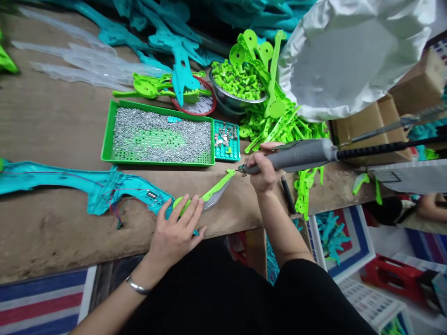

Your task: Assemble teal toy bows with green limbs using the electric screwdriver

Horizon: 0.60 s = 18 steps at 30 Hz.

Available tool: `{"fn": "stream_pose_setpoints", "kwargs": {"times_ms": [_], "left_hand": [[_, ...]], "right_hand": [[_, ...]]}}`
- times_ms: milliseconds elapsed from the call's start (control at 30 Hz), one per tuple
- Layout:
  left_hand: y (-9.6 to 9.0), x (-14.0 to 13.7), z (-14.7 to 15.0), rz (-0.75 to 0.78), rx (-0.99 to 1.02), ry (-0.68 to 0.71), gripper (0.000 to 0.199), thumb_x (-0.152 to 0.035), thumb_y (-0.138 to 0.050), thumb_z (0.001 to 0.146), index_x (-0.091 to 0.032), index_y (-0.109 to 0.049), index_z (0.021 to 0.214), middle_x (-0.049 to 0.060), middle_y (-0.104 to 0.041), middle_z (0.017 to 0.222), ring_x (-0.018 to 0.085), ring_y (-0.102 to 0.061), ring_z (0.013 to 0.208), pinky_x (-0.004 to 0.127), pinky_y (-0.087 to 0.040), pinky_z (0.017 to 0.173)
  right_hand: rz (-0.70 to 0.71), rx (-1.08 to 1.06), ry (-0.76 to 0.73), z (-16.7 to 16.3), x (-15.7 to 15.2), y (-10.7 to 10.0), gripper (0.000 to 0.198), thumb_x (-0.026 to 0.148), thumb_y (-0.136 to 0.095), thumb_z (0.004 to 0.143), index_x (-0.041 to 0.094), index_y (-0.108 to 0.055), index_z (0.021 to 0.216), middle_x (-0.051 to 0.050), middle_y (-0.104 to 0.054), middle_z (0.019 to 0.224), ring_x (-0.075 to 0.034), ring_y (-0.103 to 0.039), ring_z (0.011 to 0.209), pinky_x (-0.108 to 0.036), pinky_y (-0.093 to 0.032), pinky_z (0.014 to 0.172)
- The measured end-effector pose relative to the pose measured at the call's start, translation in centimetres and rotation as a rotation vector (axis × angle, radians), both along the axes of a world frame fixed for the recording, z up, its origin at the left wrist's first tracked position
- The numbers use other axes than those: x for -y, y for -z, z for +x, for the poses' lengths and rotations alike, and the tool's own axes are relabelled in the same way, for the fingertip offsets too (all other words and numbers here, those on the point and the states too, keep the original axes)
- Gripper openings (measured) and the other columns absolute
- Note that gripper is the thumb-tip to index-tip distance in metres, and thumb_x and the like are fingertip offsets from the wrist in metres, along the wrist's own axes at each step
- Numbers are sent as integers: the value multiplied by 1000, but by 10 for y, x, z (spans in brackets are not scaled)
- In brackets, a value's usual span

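Note:
My right hand (263, 170) is wrapped round a grey electric screwdriver (300, 156), held nearly level. Its bit meets the narrow far end of a lime-green plastic strip (214, 188). Against that strip lies a translucent curved plastic piece (216, 197). My left hand (179, 221) rests over the strip's wide end and the tip of a long teal plastic shell (129, 188), fingers stretched out and thumb apart. Wires and small metal parts show inside the shell. What lies under my left palm is hidden.
Behind the work stand a green tray of screws (157, 135), a small teal tray (226, 139), a red basket (209, 109) and a metal bowl of green pieces (240, 95). Green parts are heaped beside a white-lined container (349, 60). A black rod (288, 195) lies near the front edge.

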State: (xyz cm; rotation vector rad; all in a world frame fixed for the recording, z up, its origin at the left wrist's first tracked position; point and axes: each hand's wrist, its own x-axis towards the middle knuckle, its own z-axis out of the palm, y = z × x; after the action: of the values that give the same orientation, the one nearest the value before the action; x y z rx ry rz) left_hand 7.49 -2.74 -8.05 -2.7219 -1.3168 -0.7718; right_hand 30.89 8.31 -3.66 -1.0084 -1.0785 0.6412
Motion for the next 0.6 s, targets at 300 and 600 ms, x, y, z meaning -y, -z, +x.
{"fn": "stream_pose_setpoints", "kwargs": {"times_ms": [300,600], "left_hand": [[-1,1,1,-15,-13,-5,58,-33,-63,87,-13,-52,141,9,-62,138,32,-57,124,52,-33,110],[0,-1,2,-16,30,-13,61,-34,-66,86,-15,-51,142,8,-64,136,31,-58,123,50,-33,111]], "right_hand": [[-26,-21,-78,-1,0,11,25,37,-69,77,26,-52,92,10,-49,54,-12,-48,43,-28,-45,47],[-231,171,-260,16,-4,31,42,61,-72,70,24,-51,74,5,-49,58,-14,-52,52,-30,-45,50]]}}
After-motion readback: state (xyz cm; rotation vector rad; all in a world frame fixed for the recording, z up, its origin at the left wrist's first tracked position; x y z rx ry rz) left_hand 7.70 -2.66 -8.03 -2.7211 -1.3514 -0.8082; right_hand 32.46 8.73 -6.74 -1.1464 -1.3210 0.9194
